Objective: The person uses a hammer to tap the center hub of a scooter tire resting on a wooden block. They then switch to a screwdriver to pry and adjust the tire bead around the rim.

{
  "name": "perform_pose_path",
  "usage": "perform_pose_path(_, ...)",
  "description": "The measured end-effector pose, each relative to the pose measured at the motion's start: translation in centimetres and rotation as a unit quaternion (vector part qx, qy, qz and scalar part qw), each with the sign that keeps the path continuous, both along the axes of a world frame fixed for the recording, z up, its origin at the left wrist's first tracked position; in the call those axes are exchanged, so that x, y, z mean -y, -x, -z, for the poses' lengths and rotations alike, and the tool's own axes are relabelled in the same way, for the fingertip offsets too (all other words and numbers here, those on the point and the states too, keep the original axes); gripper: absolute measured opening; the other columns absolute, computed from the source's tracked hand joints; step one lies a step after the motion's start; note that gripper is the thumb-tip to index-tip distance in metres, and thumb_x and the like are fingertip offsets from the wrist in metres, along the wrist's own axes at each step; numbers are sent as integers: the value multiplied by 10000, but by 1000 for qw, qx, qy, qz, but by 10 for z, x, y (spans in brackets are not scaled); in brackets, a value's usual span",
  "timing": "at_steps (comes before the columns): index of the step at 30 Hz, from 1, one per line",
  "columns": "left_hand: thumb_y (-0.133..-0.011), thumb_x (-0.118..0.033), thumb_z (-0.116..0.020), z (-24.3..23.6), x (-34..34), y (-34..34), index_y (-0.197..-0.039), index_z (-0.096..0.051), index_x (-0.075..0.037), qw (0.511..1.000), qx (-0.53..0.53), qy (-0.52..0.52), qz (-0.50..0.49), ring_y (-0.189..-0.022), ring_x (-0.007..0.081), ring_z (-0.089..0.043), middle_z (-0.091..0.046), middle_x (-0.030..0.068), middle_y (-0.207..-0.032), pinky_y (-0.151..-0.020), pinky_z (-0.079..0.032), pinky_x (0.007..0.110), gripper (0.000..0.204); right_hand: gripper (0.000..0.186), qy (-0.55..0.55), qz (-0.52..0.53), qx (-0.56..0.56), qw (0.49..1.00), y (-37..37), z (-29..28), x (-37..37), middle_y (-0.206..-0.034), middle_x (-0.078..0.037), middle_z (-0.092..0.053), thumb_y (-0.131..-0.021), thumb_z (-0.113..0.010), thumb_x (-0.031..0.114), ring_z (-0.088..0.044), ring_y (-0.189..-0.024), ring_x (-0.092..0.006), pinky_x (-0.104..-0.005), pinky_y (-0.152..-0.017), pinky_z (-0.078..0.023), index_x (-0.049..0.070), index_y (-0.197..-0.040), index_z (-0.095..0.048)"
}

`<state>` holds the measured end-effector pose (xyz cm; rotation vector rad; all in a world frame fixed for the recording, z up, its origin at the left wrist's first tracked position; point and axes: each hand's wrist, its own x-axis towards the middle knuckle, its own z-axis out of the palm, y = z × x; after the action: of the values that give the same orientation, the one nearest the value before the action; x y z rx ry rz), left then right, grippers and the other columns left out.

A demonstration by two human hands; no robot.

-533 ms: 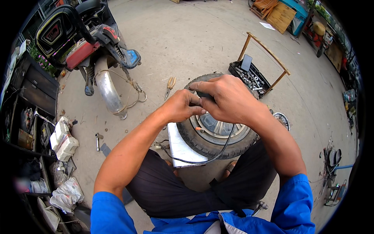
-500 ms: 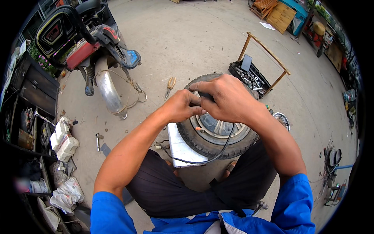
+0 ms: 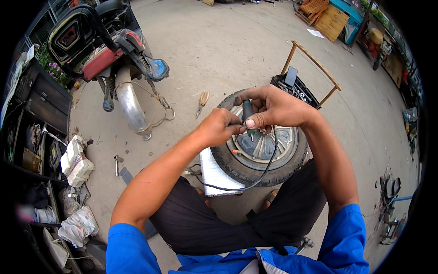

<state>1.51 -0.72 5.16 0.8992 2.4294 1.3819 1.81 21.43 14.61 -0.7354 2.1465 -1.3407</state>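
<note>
My right hand (image 3: pixel 278 107) grips a dark green, black-topped cylindrical tool (image 3: pixel 247 109) between thumb and fingers. A thin pinkish tip points down from its lower end. Just left of it my left hand (image 3: pixel 220 128) is closed in a pinch, its fingertips close to the tool; what they hold is too small to make out. Both hands are above a wheel with a black tyre (image 3: pixel 223 160) and a grey metal hub (image 3: pixel 283 147). A black cable (image 3: pixel 268 166) loops from the hub area over the tyre. A small orange piece (image 3: pixel 237 151) shows against the rim.
The wheel leans over a white slab (image 3: pixel 214 171) between my knees. Pliers (image 3: pixel 202 105) lie beyond on the concrete. A toolbox (image 3: pixel 303 93) with a wooden handle stands far right of the wheel. An electric scooter (image 3: pixel 127 98) stands left; a socket wrench (image 3: pixel 117 165) lies nearer.
My right hand has turned and its fingers have lifted, so the green tool and its tip now show. My left hand stays in a pinch beside it. The whole view has shifted slightly.
</note>
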Motion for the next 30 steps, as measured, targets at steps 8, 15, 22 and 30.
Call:
perform_pose_path(8,-921,-38,-711,17,1,9,-1031,-721,24,998,55,-21,0,-920,165,-694,-750,101,-966,-847,-558,337,126,738,-187,177,-358,897,-22,15,31,-646,-192,-649,-812,-716,683,-689,-641,-337,-432,-590,-529,-53,-854,-681)
perform_pose_path(15,-927,-279,-764,7,-2,2,-1077,-708,-2,1000,-7,9,21,-918,191,-689,-745,116,-978,-829,-535,366,320,621,-267,209,-396,853,-28,3,54,-604,-211,-635,-926,-641,553,-680,-641,-398,-492,-596,-533,-14,-677,-690)
perform_pose_path(22,-907,-251,-741,11,-1,2,-852,-729,42,1000,-23,-6,20,-569,230,-563,-623,187,-633,-591,-452,408,299,586,-278,212,-291,891,4,0,49,-684,-323,-627,-948,-601,426,-658,-691,-493,-547,-695,-538,-93,-681,-662)
perform_pose_path(30,-905,-232,-705,20,-3,8,-843,-733,27,998,-47,-15,23,-632,305,-640,-658,203,-688,-645,-483,429,268,267,-109,199,-311,923,-11,-18,32,-1160,-295,-679,-890,-690,165,-704,-878,-410,-466,-798,-552,-65,-1023,-720)
